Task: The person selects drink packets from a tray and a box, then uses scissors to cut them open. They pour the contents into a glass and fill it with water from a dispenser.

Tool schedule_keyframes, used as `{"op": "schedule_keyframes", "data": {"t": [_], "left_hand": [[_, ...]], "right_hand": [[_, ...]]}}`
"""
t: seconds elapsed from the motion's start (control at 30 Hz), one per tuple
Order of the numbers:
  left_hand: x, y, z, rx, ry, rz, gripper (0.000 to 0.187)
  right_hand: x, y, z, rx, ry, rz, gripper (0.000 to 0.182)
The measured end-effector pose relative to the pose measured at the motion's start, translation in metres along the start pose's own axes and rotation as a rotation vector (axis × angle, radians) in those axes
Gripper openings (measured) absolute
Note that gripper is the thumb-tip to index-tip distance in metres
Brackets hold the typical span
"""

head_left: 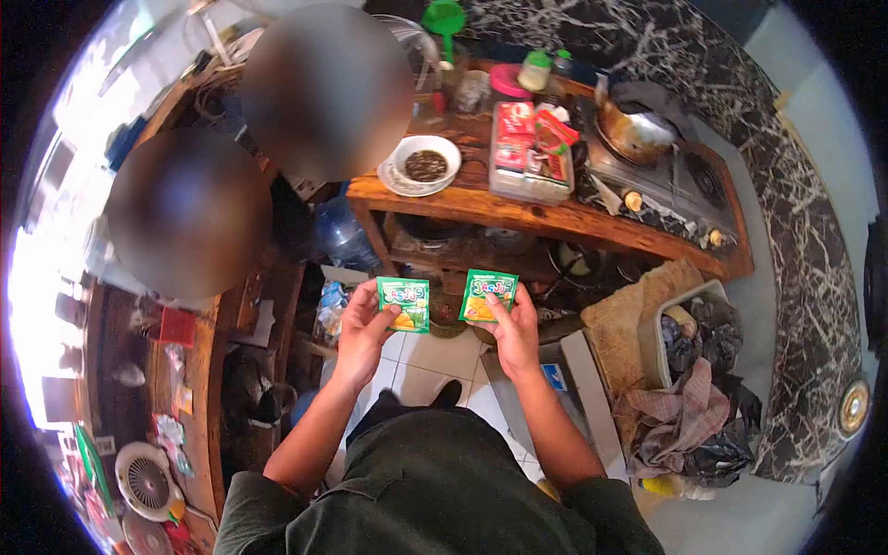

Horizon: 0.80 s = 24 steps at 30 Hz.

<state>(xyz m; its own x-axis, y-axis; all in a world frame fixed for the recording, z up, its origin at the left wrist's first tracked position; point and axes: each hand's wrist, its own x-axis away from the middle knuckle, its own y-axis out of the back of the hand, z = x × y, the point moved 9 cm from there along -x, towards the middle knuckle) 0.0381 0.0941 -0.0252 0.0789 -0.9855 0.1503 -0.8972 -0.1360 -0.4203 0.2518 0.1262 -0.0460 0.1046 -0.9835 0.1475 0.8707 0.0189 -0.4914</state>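
Note:
My left hand (363, 331) is closed on a green drink powder sachet (407, 301), with the thumb across its lower left corner. A second, matching sachet (483, 285) is pinched in my right hand (516, 331), its thumb lying over the front. Both sachets are held up side by side, apart from each other, with yellow fruit pictures and "Jas Jus" lettering facing me. Beyond them, a white bowl (448, 153) of dark contents stands on a wooden table (472, 192).
A plastic box (532, 192) of red packets sits on the table, left of a stove (680, 185) carrying a metal pot (636, 134). At right is a bin (655, 347) with black bags and a cloth (683, 407). A white fan (146, 481) stands lower left.

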Motion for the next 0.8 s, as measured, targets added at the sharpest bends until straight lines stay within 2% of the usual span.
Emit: {"op": "schedule_keyframes", "data": {"t": [0.17, 0.3, 0.37, 0.4, 0.43, 0.53, 0.7, 0.8], "left_hand": [[-0.032, -0.026, 0.021, -0.054, 0.08, -0.053, 0.041], [-0.071, -0.043, 0.039, -0.188, 0.061, 0.156, 0.03], [-0.09, -0.052, 0.041, -0.203, 0.05, 0.217, 0.034], [-0.101, -0.057, 0.043, -0.178, 0.074, 0.277, 0.048], [-0.112, -0.058, 0.042, -0.176, 0.072, 0.293, 0.048], [-0.144, -0.073, 0.039, -0.23, 0.145, 0.511, 0.06], [-0.213, -0.074, 0.026, -0.291, 0.177, 0.572, 0.06], [-0.251, -0.093, -0.001, -0.51, -0.044, 0.647, 0.054]], "right_hand": [[-0.003, 0.046, 0.014, -0.027, 0.053, -0.145, 0.026], [-0.009, 0.065, 0.024, -0.013, 0.067, -0.235, 0.026], [-0.019, 0.074, 0.024, -0.015, 0.09, -0.265, 0.025], [-0.025, 0.076, 0.025, -0.016, 0.101, -0.28, 0.024], [-0.031, 0.076, 0.027, -0.015, 0.114, -0.289, 0.024], [-0.053, 0.072, 0.033, -0.015, 0.127, -0.377, 0.019], [-0.102, 0.059, 0.035, 0.019, 0.159, -0.425, 0.023], [-0.123, 0.054, 0.04, 0.019, 0.169, -0.531, 0.021]]}}
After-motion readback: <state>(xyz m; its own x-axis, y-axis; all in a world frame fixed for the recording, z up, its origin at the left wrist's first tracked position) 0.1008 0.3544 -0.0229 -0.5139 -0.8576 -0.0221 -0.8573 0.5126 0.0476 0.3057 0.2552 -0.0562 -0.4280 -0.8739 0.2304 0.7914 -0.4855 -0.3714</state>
